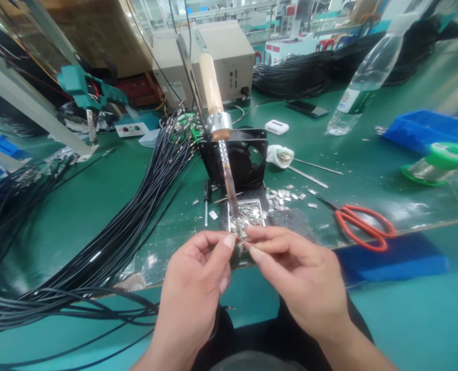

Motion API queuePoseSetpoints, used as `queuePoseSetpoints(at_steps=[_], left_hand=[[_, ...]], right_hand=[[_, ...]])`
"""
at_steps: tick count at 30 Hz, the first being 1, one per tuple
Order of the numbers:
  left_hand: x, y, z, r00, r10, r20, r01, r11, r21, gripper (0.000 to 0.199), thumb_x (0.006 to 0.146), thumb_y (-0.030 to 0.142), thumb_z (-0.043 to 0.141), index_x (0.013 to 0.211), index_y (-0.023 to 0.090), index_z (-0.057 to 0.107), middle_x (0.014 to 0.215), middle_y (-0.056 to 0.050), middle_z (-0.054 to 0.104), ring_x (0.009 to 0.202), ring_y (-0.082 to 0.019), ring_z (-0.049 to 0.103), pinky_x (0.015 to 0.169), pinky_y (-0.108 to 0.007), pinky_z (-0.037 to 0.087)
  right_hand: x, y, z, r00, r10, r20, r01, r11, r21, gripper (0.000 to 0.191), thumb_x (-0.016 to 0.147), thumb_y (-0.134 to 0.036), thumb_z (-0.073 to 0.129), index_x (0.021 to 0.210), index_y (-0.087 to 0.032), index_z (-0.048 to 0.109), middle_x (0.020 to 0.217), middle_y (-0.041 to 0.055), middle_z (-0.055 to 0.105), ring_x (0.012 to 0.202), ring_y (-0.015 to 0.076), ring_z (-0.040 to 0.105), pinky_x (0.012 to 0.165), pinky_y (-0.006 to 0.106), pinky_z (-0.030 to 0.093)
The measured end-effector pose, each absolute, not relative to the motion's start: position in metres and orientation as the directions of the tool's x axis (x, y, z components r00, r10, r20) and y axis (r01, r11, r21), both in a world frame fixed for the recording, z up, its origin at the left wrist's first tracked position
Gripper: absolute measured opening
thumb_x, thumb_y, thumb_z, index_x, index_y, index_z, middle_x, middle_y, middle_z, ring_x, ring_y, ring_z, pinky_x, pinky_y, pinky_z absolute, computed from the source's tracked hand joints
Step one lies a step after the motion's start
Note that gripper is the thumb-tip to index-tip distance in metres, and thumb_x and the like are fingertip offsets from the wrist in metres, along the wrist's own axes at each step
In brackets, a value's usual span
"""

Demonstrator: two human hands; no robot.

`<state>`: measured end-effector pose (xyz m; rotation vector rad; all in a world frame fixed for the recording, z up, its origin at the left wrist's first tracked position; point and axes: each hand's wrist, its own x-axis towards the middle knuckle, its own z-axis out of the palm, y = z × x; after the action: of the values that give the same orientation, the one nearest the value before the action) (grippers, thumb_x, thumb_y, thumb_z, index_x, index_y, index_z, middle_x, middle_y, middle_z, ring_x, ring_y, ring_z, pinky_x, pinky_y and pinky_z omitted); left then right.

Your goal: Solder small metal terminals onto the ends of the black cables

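Tight Quarters Beneath the Soldering Iron [223, 152]

At far left, black cables [132, 211] sweeping over the green surface [108, 180] and running past its front edge. Right of the bundle, a slim strip of open green, then a small screwdriver [207, 191] with handle pointing away from the front edge.

Next, the left hand [198, 278], reaching in across the front edge; in the left grip, thumb and index pressed together just beside the iron's tip, with anything between them too hidden to tell. Between the two hands, close under the tip, a thin piece [245, 242], pinched by thumb and index of the right hand [306, 273]. Behind the fingertips, a shallow tray [229, 211] crowded with metal parts [248, 212]; above, the slanting iron, tip down, before a black fan [246, 162]. Little room for moving here.

Right of the tray, more parts strewn loose. Farther right, orange-handled scissors [368, 226], loops near the front edge. Beyond, wider green room reaching back to a water bottle [360, 87]. At far right, a blue bin [429, 131] and, nearer the front edge, a green-rimmed spool [437, 165].
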<state>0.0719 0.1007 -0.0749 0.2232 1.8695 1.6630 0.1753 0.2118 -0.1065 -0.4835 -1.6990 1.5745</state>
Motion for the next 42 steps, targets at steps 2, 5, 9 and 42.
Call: queuePoseSetpoints(at_steps=[2, 5, 9, 42], left_hand=[[0.0718, 0.1004, -0.0757, -0.796, 0.509, -0.329, -0.263, 0.199, 0.944, 0.033, 0.093, 0.048, 0.076, 0.095, 0.016, 0.068, 0.052, 0.007, 0.046, 0.05, -0.008, 0.034, 0.049, -0.022, 0.03], [0.0717, 0.1, -0.0759, -0.796, 0.508, -0.329, -0.261, 0.202, 0.944, 0.033, 0.093, 0.048, 0.075, 0.094, 0.016, 0.068, 0.051, 0.007, 0.046, 0.049, -0.008, 0.034, 0.049, -0.022, 0.03], [0.0718, 0.1008, -0.0747, -0.8, 0.508, -0.319, -0.256, 0.192, 0.947, 0.033, 0.093, 0.048, 0.075, 0.094, 0.016, 0.068, 0.05, 0.007, 0.046, 0.048, -0.008, 0.034, 0.049, -0.022, 0.03], [0.0709, 0.1003, -0.0754, -0.804, 0.508, -0.308, -0.231, 0.21, 0.95, 0.033, 0.094, 0.049, 0.075, 0.096, 0.016, 0.07, 0.051, 0.006, 0.047, 0.049, -0.008, 0.036, 0.05, -0.022, 0.031]], right_hand=[[0.1757, 0.2112, -0.1065, -0.641, 0.721, 0.265, -0.214, 0.164, -0.963, 0.014, 0.087, -0.012, 0.079, 0.084, -0.026, 0.082, 0.108, -0.0018, 0.082, 0.096, 0.0121, 0.081, 0.078, 0.01, 0.064], [0.1752, 0.2114, -0.1061, -0.638, 0.724, 0.264, -0.212, 0.164, -0.963, 0.014, 0.087, -0.013, 0.079, 0.083, -0.026, 0.082, 0.107, -0.0024, 0.082, 0.096, 0.0117, 0.081, 0.078, 0.009, 0.064], [0.1734, 0.2128, -0.1056, -0.643, 0.718, 0.266, -0.22, 0.159, -0.962, 0.014, 0.088, -0.013, 0.079, 0.084, -0.026, 0.081, 0.108, -0.0037, 0.082, 0.101, 0.0117, 0.08, 0.082, 0.009, 0.064], [0.1732, 0.2133, -0.1046, -0.649, 0.715, 0.259, -0.229, 0.141, -0.963, 0.015, 0.088, -0.012, 0.079, 0.085, -0.027, 0.081, 0.108, -0.0043, 0.082, 0.102, 0.0107, 0.08, 0.084, 0.009, 0.063]])
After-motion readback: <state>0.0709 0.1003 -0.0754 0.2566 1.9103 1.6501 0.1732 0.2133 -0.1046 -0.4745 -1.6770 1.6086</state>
